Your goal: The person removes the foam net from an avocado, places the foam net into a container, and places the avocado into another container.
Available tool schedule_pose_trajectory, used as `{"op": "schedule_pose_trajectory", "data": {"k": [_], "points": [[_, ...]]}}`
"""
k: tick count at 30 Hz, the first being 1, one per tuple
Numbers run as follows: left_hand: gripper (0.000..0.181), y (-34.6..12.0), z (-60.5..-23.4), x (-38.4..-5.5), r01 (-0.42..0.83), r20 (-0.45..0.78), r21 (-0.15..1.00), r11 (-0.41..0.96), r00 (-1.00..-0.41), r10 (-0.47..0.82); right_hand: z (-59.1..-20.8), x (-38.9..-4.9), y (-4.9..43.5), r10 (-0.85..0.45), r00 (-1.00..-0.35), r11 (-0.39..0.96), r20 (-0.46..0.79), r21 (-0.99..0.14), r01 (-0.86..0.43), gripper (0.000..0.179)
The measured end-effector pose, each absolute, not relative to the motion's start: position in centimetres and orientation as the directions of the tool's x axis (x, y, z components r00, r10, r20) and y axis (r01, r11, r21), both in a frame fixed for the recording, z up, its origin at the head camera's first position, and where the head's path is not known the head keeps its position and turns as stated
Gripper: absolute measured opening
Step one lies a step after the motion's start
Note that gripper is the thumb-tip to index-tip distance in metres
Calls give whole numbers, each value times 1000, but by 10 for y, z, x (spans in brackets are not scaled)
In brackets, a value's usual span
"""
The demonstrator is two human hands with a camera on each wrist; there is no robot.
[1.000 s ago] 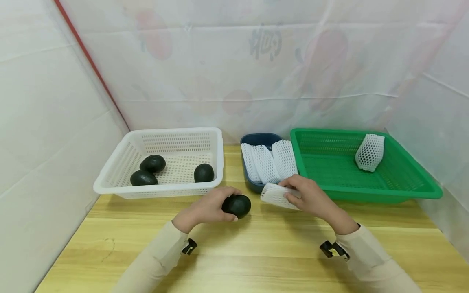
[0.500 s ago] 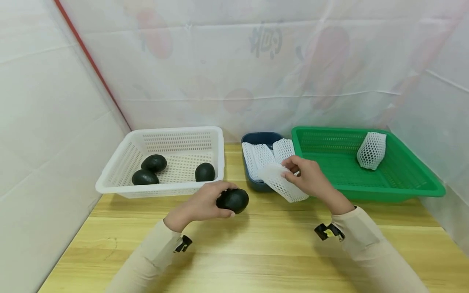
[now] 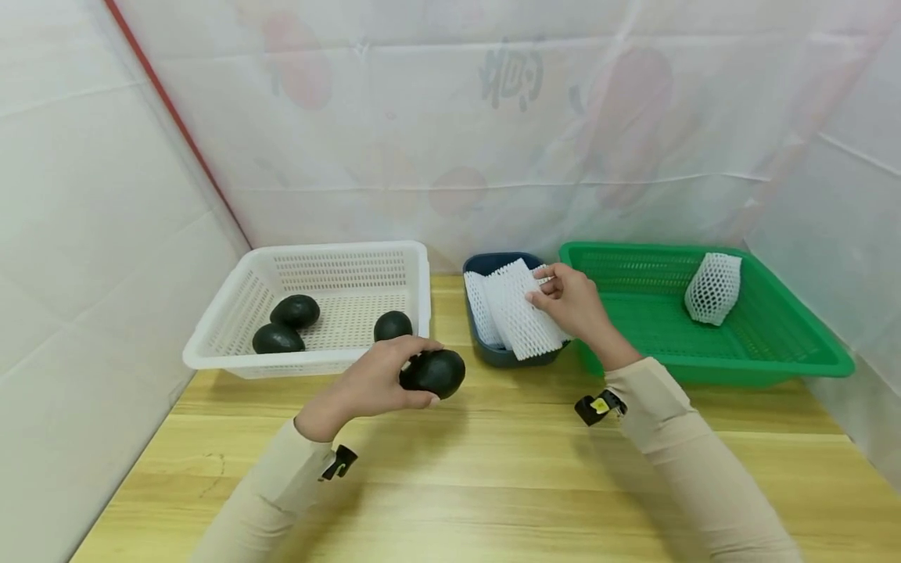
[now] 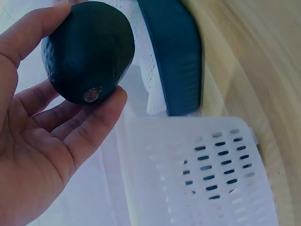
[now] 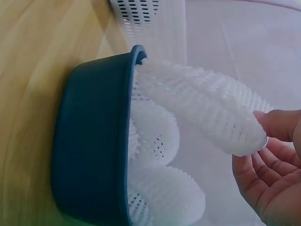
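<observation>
Since the earlier frames I have lifted my right hand (image 3: 572,301) from the bench (image 3: 493,469) up over the dark blue tub (image 3: 497,356) at centre, and the foam net sleeve (image 3: 519,317) has come up with it; my left hand (image 3: 373,383) has drifted slightly up and left. My left fingers are curled round a dark avocado (image 3: 432,372), held just in front of the white basket (image 3: 232,356). My right fingers pinch the sleeve by its top edge, so it hangs over the spare sleeves in the tub. As I judge it, one wrapped fruit (image 3: 713,288) already sits in the green basket (image 3: 774,367) at right; this avocado is not yet sleeved, and three more (image 3: 294,311) wait in the white basket.
</observation>
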State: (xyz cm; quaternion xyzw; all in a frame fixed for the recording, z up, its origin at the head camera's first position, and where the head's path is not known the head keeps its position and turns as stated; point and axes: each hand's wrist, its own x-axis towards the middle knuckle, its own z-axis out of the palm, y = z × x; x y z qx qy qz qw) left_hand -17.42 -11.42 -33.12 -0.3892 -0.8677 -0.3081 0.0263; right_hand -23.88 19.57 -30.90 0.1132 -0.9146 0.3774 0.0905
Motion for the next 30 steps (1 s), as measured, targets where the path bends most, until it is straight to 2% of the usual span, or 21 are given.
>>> {"op": "schedule_pose_trajectory", "data": {"k": [10,15,24,30], "points": [[62,-126,-320,-174,669,295,538,513,-720,629,-317,-265,193,7,-984,687,177,-716,-124,41],[62,-129,-318,-174,663,288,546,512,-723,628,-323,-269,199,30,-983,697,182,-709,-110,45],[62,-132,-316,-174,652,284,550,522,-734,618,-323,-270,204,-9,-980,731,198,-668,-142,40],[61,-139,-313,-175,648,306,554,522,-742,597,-311,-262,205,-135,-984,806,119,-564,-179,43]]}}
